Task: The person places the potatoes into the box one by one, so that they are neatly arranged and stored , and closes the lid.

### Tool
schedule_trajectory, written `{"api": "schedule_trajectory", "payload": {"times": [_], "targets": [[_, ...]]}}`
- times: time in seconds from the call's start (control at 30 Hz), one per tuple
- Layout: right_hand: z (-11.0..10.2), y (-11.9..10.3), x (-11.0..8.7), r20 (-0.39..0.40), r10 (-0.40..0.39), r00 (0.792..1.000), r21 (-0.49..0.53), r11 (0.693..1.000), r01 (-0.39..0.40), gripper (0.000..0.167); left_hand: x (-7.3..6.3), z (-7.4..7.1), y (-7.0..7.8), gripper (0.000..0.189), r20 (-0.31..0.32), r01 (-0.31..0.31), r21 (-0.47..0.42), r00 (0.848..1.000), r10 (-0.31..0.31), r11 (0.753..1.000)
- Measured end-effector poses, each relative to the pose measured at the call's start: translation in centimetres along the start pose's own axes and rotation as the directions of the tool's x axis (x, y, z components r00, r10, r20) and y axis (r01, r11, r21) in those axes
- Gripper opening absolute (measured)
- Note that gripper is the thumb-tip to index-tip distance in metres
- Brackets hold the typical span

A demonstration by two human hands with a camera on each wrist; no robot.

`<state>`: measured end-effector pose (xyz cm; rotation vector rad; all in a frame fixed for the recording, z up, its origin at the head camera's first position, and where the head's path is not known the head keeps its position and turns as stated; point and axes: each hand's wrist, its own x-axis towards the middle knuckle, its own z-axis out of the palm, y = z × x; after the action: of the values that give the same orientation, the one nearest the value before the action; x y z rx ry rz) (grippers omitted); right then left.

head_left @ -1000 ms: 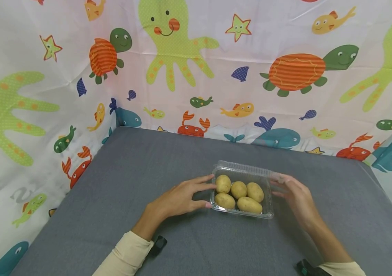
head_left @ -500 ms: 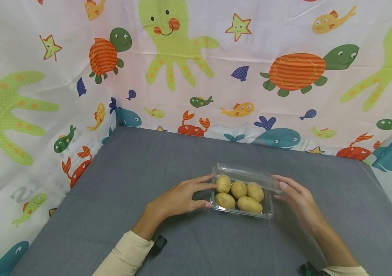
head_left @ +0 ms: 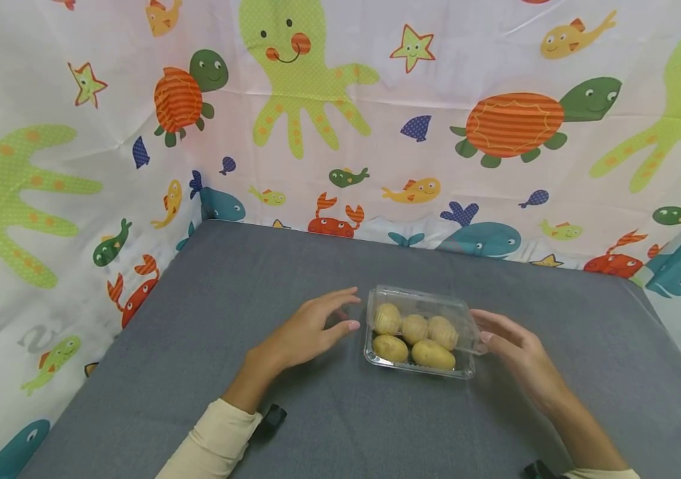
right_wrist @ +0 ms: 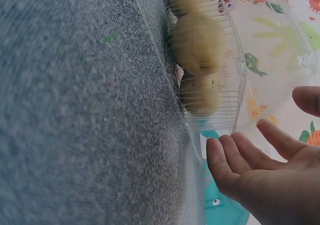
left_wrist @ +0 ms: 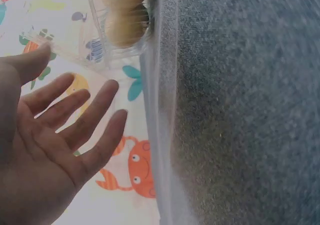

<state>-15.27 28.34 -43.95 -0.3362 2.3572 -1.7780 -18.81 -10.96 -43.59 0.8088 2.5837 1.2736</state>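
Note:
A clear plastic clamshell container [head_left: 400, 367] sits on the grey cloth with several potatoes [head_left: 433, 355] inside. Its see-through lid [head_left: 436, 303] is tilted over the back row of potatoes, partly lowered. My right hand [head_left: 516, 349] holds the lid's right corner between thumb and fingers; in the right wrist view the thumb [right_wrist: 306, 100] is near the lid's edge. To the left of the container, my left hand [head_left: 310, 332] hovers with spread fingers, apart from it and holding nothing. The left wrist view shows that palm [left_wrist: 47, 155] and its loosely bent fingers.
Grey cloth [head_left: 226, 286] covers the table around the container. A white curtain [head_left: 292, 173] printed with sea animals stands behind and along the left and right sides. Dark wrist bands [head_left: 273, 419] sit at both sleeves.
The lid has swung forward and down over the back potatoes, with my right hand following slightly downward. My left hand has let go of the container's left side and drawn back a little.

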Motion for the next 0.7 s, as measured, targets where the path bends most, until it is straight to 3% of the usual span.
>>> {"api": "schedule_trajectory", "payload": {"times": [0.13,0.43,0.7], "targets": [[0.04,0.04,-0.14,-0.011,0.008,1.000,-0.025,1.000,-0.009,0.047,0.04,0.07,0.33,0.056,-0.016,0.015,-0.044,1.000,-0.016,0.999],[0.22,-0.08,-0.41,-0.018,0.052,0.998,-0.048,0.997,-0.053,0.050,0.28,0.83,0.11,0.058,0.034,0.003,0.013,0.999,-0.004,1.000],[0.42,-0.19,-0.70,-0.020,0.074,0.997,-0.080,0.994,-0.075,0.052,0.04,0.91,0.18,0.059,0.049,0.039,-0.008,0.998,-0.039,0.999]]}}
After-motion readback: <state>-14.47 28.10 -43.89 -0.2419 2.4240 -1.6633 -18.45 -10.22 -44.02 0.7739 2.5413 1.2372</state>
